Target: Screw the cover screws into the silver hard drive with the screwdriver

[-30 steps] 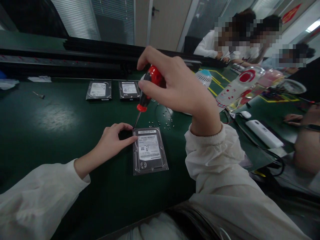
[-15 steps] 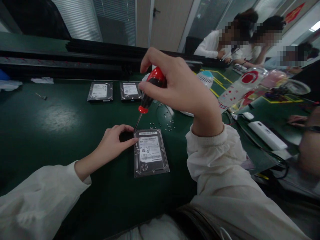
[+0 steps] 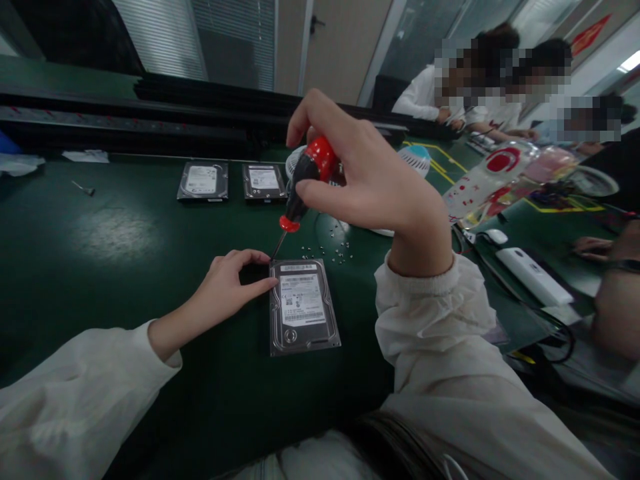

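Hard drive (image 3: 305, 307), flat, touching left hand (image 3: 227, 283)

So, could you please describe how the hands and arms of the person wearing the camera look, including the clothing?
The left hand and right hand are both without gloves. The left sleeve and right sleeve are long, loose, wrinkled and off-white. The right cuff looks gathered. No watch or bracelet shows on either wrist.
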`<state>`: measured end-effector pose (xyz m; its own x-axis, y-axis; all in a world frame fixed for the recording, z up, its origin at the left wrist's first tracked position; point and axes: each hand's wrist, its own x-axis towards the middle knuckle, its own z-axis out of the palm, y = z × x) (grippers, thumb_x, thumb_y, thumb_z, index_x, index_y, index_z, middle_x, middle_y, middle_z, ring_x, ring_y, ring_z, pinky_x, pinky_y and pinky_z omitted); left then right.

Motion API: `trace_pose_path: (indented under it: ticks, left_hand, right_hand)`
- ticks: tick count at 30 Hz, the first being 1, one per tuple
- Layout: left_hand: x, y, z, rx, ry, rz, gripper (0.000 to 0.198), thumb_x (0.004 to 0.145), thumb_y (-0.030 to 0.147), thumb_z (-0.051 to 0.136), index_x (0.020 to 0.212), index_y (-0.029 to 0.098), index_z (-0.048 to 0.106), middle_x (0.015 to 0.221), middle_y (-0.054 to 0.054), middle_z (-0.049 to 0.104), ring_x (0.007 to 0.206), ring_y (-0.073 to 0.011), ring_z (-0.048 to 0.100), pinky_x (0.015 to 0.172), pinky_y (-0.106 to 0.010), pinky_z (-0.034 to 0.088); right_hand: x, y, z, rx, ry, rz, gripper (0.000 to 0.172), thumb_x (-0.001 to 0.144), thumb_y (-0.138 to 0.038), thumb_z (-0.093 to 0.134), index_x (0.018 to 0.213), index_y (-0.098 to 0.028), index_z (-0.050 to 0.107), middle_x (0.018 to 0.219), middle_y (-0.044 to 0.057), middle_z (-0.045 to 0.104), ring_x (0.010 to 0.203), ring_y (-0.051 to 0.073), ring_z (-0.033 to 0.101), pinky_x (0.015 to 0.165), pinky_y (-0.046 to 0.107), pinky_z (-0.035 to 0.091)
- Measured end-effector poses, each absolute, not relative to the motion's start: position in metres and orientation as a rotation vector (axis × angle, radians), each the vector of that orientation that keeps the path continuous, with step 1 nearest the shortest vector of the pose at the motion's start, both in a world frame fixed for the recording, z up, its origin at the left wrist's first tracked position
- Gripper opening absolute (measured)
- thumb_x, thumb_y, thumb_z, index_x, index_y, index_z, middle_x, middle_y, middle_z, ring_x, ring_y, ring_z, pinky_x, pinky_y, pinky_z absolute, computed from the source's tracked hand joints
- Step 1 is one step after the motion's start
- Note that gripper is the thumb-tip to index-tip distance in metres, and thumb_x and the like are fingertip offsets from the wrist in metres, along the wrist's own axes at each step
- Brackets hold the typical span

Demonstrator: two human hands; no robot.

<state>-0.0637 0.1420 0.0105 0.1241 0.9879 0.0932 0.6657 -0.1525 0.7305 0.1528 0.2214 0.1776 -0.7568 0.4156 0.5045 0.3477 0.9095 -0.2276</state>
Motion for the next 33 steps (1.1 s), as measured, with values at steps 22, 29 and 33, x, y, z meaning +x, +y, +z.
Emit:
trace_pose_path:
  ticks: [22,29,33]
  left_hand:
    - [-0.069,0.144,0.004,1.915,1.579,0.792,0.053,0.083,0.064,0.069,0.116,0.023,0.073,0.118,-0.008,0.074,0.108,-0.0336,0.067,0.099,-0.051,0.050]
    - [-0.067,0.144,0.007,1.901,1.588,0.781,0.054,0.082,0.065,0.068,0.115,0.023,0.072,0.118,-0.009,0.074,0.110,-0.0341,0.066,0.104,-0.053,0.047]
    - [-0.067,0.144,0.007,1.883,1.579,0.777,0.056,0.081,0.067,0.068,0.116,0.023,0.072,0.119,-0.009,0.074,0.108,-0.0340,0.066,0.099,-0.052,0.050]
  right_hand:
    - [0.151,0.222,0.179,-0.567,-2.503,0.246,0.028,0.081,-0.025,0.064,0.098,-0.023,0.042,0.105,0.002,0.058,0.075,0.013,0.046,0.076,0.032,0.036]
    - [0.149,0.228,0.175,-0.556,-2.433,0.180,0.023,0.091,-0.042,0.060,0.089,-0.027,0.043,0.093,-0.002,0.059,0.078,0.015,0.048,0.079,0.033,0.040]
    - [0.149,0.229,0.174,-0.457,-2.462,0.210,0.029,0.080,-0.030,0.066,0.096,-0.026,0.042,0.095,-0.004,0.056,0.076,0.012,0.043,0.075,0.031,0.041]
